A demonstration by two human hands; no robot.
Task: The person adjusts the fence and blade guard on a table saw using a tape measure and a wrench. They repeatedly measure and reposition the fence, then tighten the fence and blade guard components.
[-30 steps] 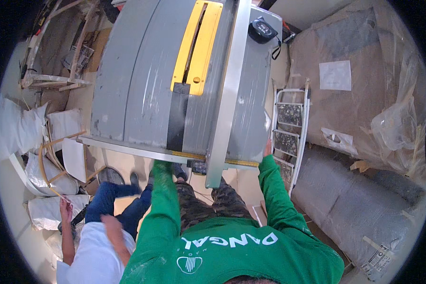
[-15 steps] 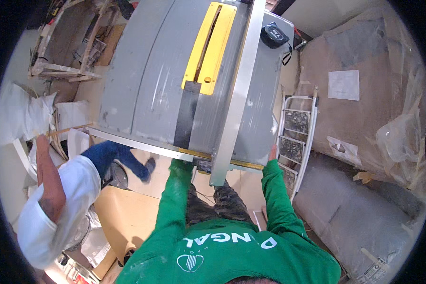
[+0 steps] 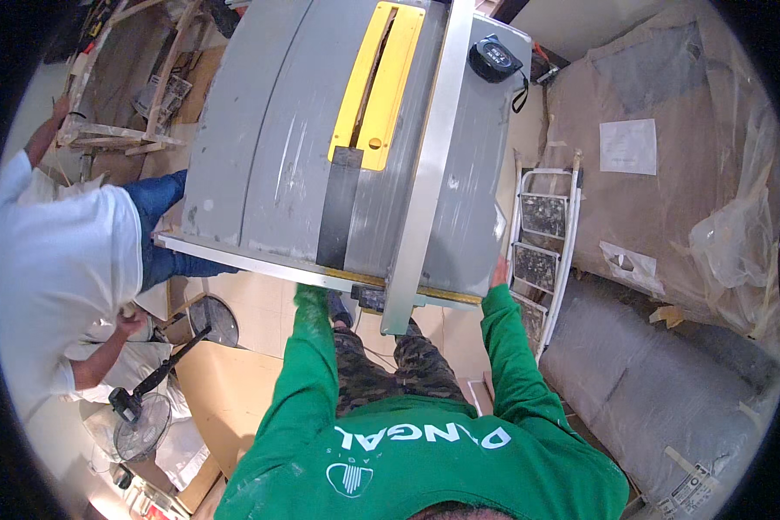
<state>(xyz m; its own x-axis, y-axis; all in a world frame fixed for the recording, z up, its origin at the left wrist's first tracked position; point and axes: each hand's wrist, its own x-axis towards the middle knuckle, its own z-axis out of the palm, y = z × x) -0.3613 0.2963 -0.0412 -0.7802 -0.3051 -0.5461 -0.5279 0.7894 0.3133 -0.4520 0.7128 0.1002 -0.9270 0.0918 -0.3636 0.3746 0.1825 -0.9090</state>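
Observation:
In front of me stands a table saw with a grey top (image 3: 269,165). A yellow throat plate (image 3: 381,82) with a long slot sits in it, a dark strip (image 3: 338,212) nearer me. The metal rip fence (image 3: 438,147) runs from far to near, its end overhanging the front rail (image 3: 251,266). My right hand (image 3: 499,274) is closed on the right edge at the near corner, its fingers partly hidden. My left hand is hidden below the front rail; only its green sleeve (image 3: 312,316) shows, left of the fence's black clamp (image 3: 368,297).
A black tape measure (image 3: 494,58) lies on the saw top. A white stepladder (image 3: 546,230) and wrapped bulky goods (image 3: 659,199) stand right. At left are a person in white (image 3: 69,251), a wooden frame (image 3: 117,130), a stand fan (image 3: 143,425) and a tan panel (image 3: 221,390).
The person in white has moved farther off, one arm now reaching to the wooden frame; the fan shows more. The saw sits slightly farther left in view. My hands keep their places.

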